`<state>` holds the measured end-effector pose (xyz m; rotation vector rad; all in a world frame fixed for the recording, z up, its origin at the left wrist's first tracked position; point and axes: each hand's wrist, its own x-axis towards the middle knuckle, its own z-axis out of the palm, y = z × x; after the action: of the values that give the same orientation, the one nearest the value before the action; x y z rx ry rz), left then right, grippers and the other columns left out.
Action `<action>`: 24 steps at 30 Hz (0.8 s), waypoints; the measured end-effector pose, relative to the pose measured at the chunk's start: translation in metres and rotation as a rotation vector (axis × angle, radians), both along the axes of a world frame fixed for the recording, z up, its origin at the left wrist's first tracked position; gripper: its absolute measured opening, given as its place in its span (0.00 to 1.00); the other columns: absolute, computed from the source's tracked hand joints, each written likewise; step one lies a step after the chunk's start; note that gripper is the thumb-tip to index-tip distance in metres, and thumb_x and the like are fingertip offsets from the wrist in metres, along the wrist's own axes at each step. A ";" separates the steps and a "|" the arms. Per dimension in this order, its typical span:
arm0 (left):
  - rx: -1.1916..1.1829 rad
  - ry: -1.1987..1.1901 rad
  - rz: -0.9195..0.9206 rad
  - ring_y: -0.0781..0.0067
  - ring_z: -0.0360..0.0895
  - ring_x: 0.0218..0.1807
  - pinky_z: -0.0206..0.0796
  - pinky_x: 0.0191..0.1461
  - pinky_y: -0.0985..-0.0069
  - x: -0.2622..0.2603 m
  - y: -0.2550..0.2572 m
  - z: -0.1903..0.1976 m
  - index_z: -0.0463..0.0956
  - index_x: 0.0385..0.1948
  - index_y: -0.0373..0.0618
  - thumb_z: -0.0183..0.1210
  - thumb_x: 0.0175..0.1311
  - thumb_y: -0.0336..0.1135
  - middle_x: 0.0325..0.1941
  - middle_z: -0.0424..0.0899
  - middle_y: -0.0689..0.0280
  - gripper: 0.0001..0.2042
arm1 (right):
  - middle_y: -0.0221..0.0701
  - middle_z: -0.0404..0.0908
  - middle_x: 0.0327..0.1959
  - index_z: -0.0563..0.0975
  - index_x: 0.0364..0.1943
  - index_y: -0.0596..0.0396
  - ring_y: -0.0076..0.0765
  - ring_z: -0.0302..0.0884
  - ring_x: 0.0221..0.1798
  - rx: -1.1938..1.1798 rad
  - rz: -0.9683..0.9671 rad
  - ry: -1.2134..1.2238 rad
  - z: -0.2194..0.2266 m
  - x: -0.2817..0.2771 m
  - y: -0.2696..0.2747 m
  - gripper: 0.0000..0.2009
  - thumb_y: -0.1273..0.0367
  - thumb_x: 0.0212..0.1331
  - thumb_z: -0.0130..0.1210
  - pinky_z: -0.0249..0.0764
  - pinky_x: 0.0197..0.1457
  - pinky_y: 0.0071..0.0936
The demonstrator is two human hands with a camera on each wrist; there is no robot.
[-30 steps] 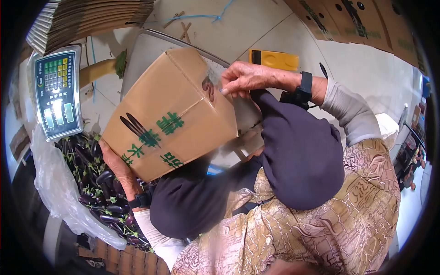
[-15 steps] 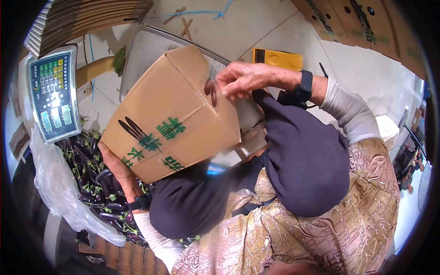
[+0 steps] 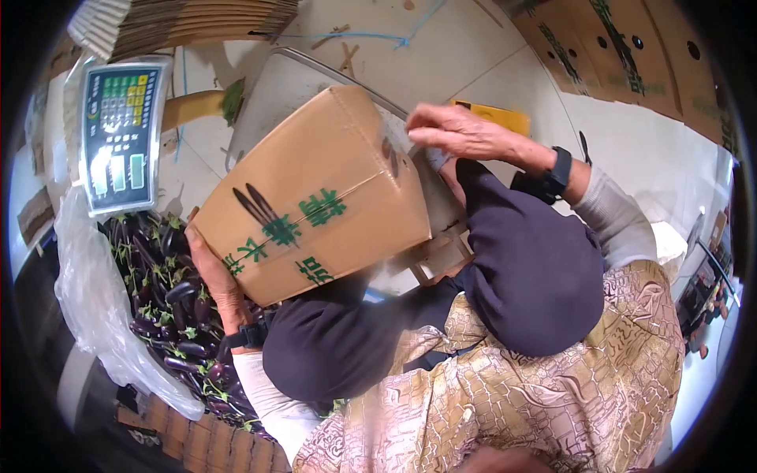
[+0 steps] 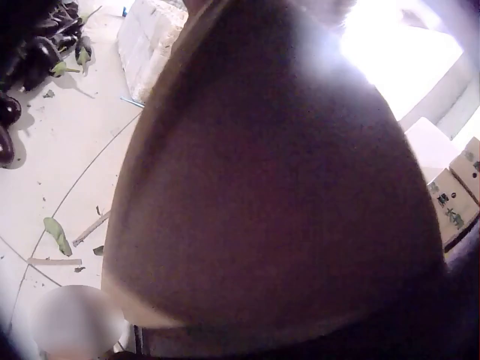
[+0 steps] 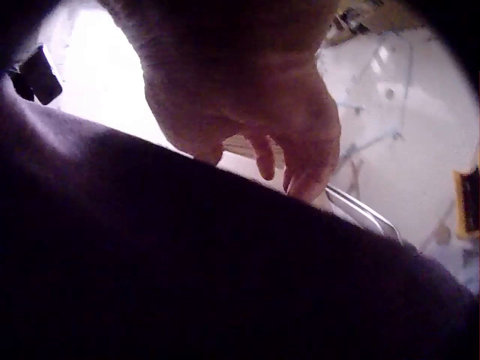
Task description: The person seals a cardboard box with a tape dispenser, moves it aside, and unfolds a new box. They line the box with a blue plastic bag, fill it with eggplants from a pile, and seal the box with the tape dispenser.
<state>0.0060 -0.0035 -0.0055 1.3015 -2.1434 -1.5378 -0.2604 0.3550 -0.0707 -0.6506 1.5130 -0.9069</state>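
Note:
A closed cardboard box (image 3: 307,189) with green printed characters and a dark eggplant picture lies tilted over the metal scale platform (image 3: 272,91). My left hand (image 3: 217,280) holds the box along its left lower edge, some fingers hidden against the side. In the left wrist view the shaded box panel (image 4: 270,187) fills the middle. Beside the box's right end, near its oval hand hole, my right hand (image 3: 473,138) hovers with loosely bent fingers and nothing in them. Those fingers hang downward in the right wrist view, behind a dark trouser leg (image 5: 187,262).
Many eggplants (image 3: 185,303) lie heaped at the left beside a clear plastic sheet (image 3: 95,292). A scale display (image 3: 122,142) stands behind them. Flattened cartons (image 3: 189,27) are stacked at the back left, printed boxes (image 3: 623,59) at the right. A yellow object (image 3: 501,118) lies on the floor.
My right hand has come away from the box's hand hole and lifted slightly. My left hand stays on the box's edge. The head view has shifted, moving the scene rightward.

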 end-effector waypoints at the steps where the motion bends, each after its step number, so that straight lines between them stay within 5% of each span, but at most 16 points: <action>1: 0.010 0.004 -0.027 0.66 0.69 0.63 0.60 0.67 0.70 -0.003 0.004 0.004 0.61 0.66 0.32 0.37 0.76 0.51 0.65 0.69 0.54 0.30 | 0.42 0.77 0.51 0.72 0.56 0.55 0.42 0.76 0.54 -0.113 -0.087 0.149 0.015 -0.003 -0.008 0.23 0.52 0.66 0.52 0.72 0.57 0.38; 6: -0.528 -0.155 -0.069 0.50 0.66 0.67 0.55 0.71 0.63 -0.001 0.002 0.002 0.61 0.65 0.31 0.44 0.74 0.46 0.67 0.67 0.45 0.27 | 0.44 0.63 0.68 0.67 0.64 0.53 0.49 0.62 0.69 -0.473 -0.156 0.782 0.074 0.007 -0.075 0.29 0.51 0.65 0.53 0.61 0.68 0.44; 8: -1.083 -0.231 -0.418 0.47 0.65 0.68 0.54 0.71 0.60 -0.021 0.013 0.015 0.62 0.64 0.31 0.49 0.71 0.41 0.65 0.69 0.45 0.26 | 0.45 0.58 0.71 0.67 0.64 0.56 0.52 0.55 0.73 -0.506 -0.073 1.255 0.095 0.026 -0.105 0.30 0.52 0.64 0.55 0.54 0.71 0.48; 10: -0.833 -0.099 -0.465 0.47 0.62 0.69 0.52 0.71 0.57 -0.050 0.039 0.033 0.64 0.64 0.36 0.52 0.68 0.42 0.66 0.68 0.49 0.26 | 0.46 0.60 0.70 0.68 0.63 0.56 0.52 0.57 0.72 -0.570 -0.001 1.279 0.095 0.042 -0.118 0.30 0.55 0.61 0.56 0.54 0.69 0.49; 13: -1.135 -0.178 -0.657 0.49 0.60 0.71 0.50 0.71 0.55 -0.067 0.066 0.024 0.65 0.65 0.43 0.54 0.67 0.45 0.68 0.67 0.53 0.27 | 0.44 0.64 0.68 0.70 0.61 0.54 0.47 0.59 0.71 -0.579 0.119 1.429 0.083 0.053 -0.129 0.31 0.53 0.55 0.60 0.56 0.66 0.47; 16: -1.095 -0.187 -0.677 0.52 0.59 0.72 0.47 0.72 0.56 -0.057 0.059 0.032 0.63 0.68 0.49 0.54 0.66 0.44 0.71 0.64 0.56 0.28 | 0.45 0.66 0.65 0.71 0.60 0.56 0.50 0.60 0.69 -0.604 0.152 1.464 0.084 0.051 -0.125 0.33 0.49 0.54 0.60 0.58 0.66 0.50; 20: -0.950 -0.161 -0.524 0.42 0.57 0.71 0.46 0.74 0.52 -0.018 0.017 0.022 0.64 0.67 0.47 0.55 0.64 0.40 0.71 0.62 0.49 0.28 | 0.45 0.59 0.71 0.69 0.65 0.45 0.55 0.54 0.73 -0.486 0.105 1.389 0.076 0.041 -0.115 0.36 0.45 0.53 0.60 0.54 0.70 0.55; 24: -0.669 -0.036 -0.325 0.43 0.53 0.74 0.44 0.76 0.56 -0.002 0.008 0.001 0.59 0.69 0.41 0.49 0.70 0.41 0.74 0.55 0.45 0.27 | 0.45 0.50 0.76 0.64 0.68 0.52 0.56 0.47 0.77 -0.454 -0.033 1.295 0.070 0.037 -0.108 0.42 0.43 0.53 0.61 0.50 0.73 0.55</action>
<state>0.0036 0.0047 -0.0046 0.7832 -2.6471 -0.7386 -0.2229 0.2469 -0.0006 -1.7642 2.4387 -0.8762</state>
